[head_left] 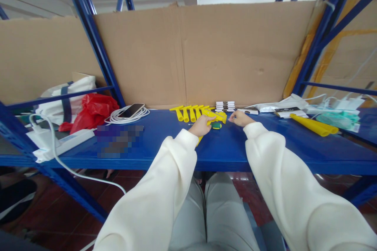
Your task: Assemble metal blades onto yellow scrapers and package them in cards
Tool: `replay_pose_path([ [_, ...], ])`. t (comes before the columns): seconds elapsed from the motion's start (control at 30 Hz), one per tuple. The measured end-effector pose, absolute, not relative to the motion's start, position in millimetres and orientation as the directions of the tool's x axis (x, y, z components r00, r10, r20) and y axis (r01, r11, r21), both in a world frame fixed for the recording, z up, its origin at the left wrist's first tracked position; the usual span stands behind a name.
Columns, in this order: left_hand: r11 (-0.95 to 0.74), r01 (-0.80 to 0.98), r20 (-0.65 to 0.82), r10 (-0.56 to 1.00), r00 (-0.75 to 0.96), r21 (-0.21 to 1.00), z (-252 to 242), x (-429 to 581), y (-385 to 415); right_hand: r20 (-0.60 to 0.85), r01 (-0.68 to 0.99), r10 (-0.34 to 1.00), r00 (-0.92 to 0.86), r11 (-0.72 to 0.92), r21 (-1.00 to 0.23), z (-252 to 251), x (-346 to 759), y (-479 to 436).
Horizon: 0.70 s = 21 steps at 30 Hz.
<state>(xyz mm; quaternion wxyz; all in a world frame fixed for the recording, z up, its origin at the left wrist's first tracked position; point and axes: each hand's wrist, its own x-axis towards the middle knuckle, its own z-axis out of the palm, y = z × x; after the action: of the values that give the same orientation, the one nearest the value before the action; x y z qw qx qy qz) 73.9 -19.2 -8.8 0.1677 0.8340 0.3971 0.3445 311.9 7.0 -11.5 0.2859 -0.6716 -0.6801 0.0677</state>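
My left hand (201, 126) is closed round a yellow plastic scraper (199, 140), whose handle shows below the fingers. Just beyond it, a row of similar yellow scrapers (185, 115) lies side by side, with more yellow pieces (218, 116) at the row's right end. A green and yellow screwdriver (216, 125) lies by my left fingertips. To the right, my right hand (240, 118) is pinched shut just above the table; whatever sits between its fingertips is too small to make out. Small white and black packets (225, 106) are stacked behind, between both hands.
The blue table (167, 141) backs onto a cardboard panel (141, 55). On the left are a phone (131, 110), a coiled white cable (118, 118), a red bag (94, 110) and a power strip (73, 141). Yellow tubular pieces (313, 125) and a green bag (338, 119) lie right.
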Motion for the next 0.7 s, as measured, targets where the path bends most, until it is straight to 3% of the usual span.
replay_pose_path([
  [0.13, -0.691, 0.597, 0.447, 0.721, 0.530, 0.407, -14.0, 77.9, -16.9, 0.446, 0.669, 0.895, -0.022, 0.344, -0.658, -11.2, 303.4, 11.6],
  [0.23, -0.723, 0.607, 0.453, 0.686, 0.570, 0.331, -16.2, 81.1, -15.8, 0.462, 0.565, 0.881, -0.099, 0.432, -0.703, -12.2, 292.8, 11.5],
  [0.53, -0.722, 0.637, 0.427, 0.683, 0.592, 0.271, -16.4, 82.9, -14.6, 0.414, 0.613, 0.899, -0.143, 0.409, -0.676, -11.5, 280.2, 5.7],
  [0.7, -0.728, 0.632, 0.453, 0.673, 0.585, 0.266, -18.8, 82.4, -11.3, 0.411, 0.531, 0.905, -0.111, 0.404, -0.745, -11.8, 275.6, 1.8],
])
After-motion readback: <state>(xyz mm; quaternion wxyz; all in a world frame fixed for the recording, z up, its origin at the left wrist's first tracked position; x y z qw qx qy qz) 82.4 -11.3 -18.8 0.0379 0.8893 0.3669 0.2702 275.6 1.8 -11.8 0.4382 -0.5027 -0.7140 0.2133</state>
